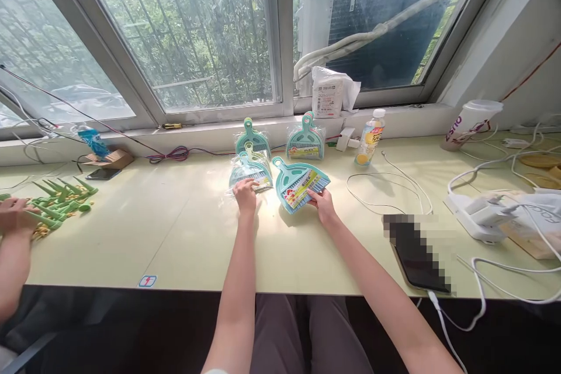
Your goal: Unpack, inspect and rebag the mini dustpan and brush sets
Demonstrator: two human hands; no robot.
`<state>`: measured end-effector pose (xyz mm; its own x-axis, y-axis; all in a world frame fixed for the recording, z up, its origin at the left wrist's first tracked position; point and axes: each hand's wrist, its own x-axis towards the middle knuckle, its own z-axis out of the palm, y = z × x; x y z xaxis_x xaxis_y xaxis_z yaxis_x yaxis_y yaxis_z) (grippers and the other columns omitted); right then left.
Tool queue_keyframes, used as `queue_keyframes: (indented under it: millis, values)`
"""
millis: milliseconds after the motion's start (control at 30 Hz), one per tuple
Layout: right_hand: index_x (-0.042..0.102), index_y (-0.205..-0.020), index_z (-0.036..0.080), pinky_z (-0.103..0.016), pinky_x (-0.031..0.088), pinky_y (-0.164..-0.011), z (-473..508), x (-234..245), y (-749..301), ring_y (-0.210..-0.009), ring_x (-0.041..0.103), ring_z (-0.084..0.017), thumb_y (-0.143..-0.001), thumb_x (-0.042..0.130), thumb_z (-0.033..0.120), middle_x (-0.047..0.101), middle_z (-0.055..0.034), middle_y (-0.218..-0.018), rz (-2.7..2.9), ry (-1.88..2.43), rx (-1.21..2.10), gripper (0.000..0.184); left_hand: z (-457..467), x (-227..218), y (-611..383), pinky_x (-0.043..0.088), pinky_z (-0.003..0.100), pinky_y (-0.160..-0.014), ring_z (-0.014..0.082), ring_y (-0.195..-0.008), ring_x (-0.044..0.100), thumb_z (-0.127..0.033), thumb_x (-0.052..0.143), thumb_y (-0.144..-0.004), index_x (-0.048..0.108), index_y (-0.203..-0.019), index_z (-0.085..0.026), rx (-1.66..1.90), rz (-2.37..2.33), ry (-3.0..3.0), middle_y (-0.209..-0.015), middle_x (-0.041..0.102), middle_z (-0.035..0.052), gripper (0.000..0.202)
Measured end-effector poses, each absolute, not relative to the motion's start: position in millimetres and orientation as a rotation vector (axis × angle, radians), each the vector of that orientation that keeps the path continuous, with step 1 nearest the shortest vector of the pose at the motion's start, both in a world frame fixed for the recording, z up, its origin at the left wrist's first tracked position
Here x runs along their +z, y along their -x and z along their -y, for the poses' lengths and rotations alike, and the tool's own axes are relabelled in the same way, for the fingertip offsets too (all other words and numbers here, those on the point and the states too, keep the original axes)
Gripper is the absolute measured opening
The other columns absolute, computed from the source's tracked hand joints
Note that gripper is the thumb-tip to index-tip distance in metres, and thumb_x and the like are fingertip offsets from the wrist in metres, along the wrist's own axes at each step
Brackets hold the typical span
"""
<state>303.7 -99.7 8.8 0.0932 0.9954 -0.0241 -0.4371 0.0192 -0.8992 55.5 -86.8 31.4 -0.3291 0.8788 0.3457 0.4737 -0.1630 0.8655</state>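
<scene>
Just the one head cam, looking forward and down over the table [184,234], facing the window [197,29] behind it, pretty close in.

Labelled teal dustpan [300,184] beside seemingly bagged dustpan [249,174]

The left forearm [236,280] and right forearm [372,280] reach forward over the near edge of the desk [184,245] toward its middle. The left hand [245,194] lies palm down with fingers curled. The right hand [322,203] pinches, thumb against fingers.

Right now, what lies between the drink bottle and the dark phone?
A looped white cable on the bare tabletop, seen in the head view.
</scene>
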Motion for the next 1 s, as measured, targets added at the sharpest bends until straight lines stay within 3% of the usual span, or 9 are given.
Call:
queue_keyframes:
  millis: [167, 300, 400, 500, 633, 800, 1000]
  values:
    - [0.061, -0.094, 0.020, -0.036, 0.064, -0.072, 95.9, 7.9, -311.2, -0.084, 0.071, -0.021, -0.068, 0.078, 0.028, 0.072, -0.0036, -0.095, 0.760, 0.917, 1.281, 0.032, 83.0, 32.4, -79.1, 0.014, 0.053, -0.118, 0.0340, -0.127, 0.045, -0.001, 0.057, -0.065, 0.067, -0.066, -0.026, 1.375, -1.337, -1.757, -0.105, 0.065, 0.0108, 0.027]
    - [0.062, -0.094, 0.019, -0.036, 0.064, -0.072, 93.8, 6.3, -315.8, -0.084, 0.072, -0.021, -0.068, 0.076, 0.024, 0.073, -0.0048, -0.096, 0.745, 0.970, 1.293, 0.031, 81.9, 26.8, -76.3, 0.015, 0.051, -0.118, 0.0336, -0.123, 0.050, -0.003, 0.055, -0.069, 0.068, -0.068, -0.023, 1.160, -1.479, -1.940, -0.110, 0.064, 0.0141, 0.023]
    - [0.062, -0.093, 0.018, -0.037, 0.063, -0.072, 93.5, 8.0, -316.1, -0.083, 0.072, -0.023, -0.067, 0.075, 0.021, 0.074, -0.0065, -0.095, 0.758, 1.050, 1.324, 0.029, 80.8, 24.7, -74.8, 0.018, 0.052, -0.118, 0.0318, -0.131, 0.044, -0.011, 0.051, -0.081, 0.072, -0.090, -0.021, 1.078, -1.693, -2.100, -0.130, 0.058, 0.0136, 0.025]
    - [0.062, -0.097, 0.017, -0.039, 0.063, -0.074, 93.7, 11.2, -315.0, -0.086, 0.072, -0.024, -0.068, 0.073, 0.018, 0.074, -0.0076, -0.098, 0.795, 1.087, 1.365, 0.031, 78.2, 21.8, -76.1, 0.016, 0.054, -0.119, 0.0314, -0.144, 0.027, -0.012, 0.051, -0.085, 0.064, -0.122, -0.022, 1.016, -1.971, -2.189, -0.151, 0.040, 0.0116, 0.040]
    - [0.063, -0.100, 0.017, -0.037, 0.063, -0.072, 94.2, 13.2, -313.4, -0.087, 0.073, -0.024, -0.069, 0.072, 0.016, 0.074, -0.0080, -0.101, 0.868, 1.099, 1.450, 0.032, 72.7, 14.0, -73.2, 0.023, 0.055, -0.117, 0.0315, -0.142, 0.034, 0.004, 0.046, -0.080, 0.062, -0.127, -0.021, 0.825, -2.108, -2.152, -0.149, 0.043, 0.0152, 0.056]
    - [0.065, -0.098, 0.016, -0.034, 0.062, -0.067, 94.5, 11.2, -312.5, -0.084, 0.073, -0.024, -0.069, 0.073, 0.015, 0.075, -0.0078, -0.097, 0.943, 1.075, 1.508, 0.030, 69.0, 10.7, -68.2, 0.043, 0.045, -0.108, 0.0290, -0.133, 0.047, 0.012, 0.037, -0.076, 0.062, -0.126, -0.016, 0.991, -2.059, -2.050, -0.140, 0.053, 0.0169, 0.062]
    - [0.064, -0.097, 0.017, -0.036, 0.063, -0.070, 90.4, 8.4, -315.7, -0.084, 0.073, -0.023, -0.070, 0.072, 0.013, 0.075, -0.0071, -0.096, 0.845, 1.106, 1.441, 0.028, 66.5, 9.8, -67.4, 0.036, 0.047, -0.115, 0.0285, -0.136, 0.044, 0.010, 0.036, -0.075, 0.053, -0.138, -0.014, 1.324, -1.973, -1.975, -0.141, 0.052, 0.0166, 0.070]
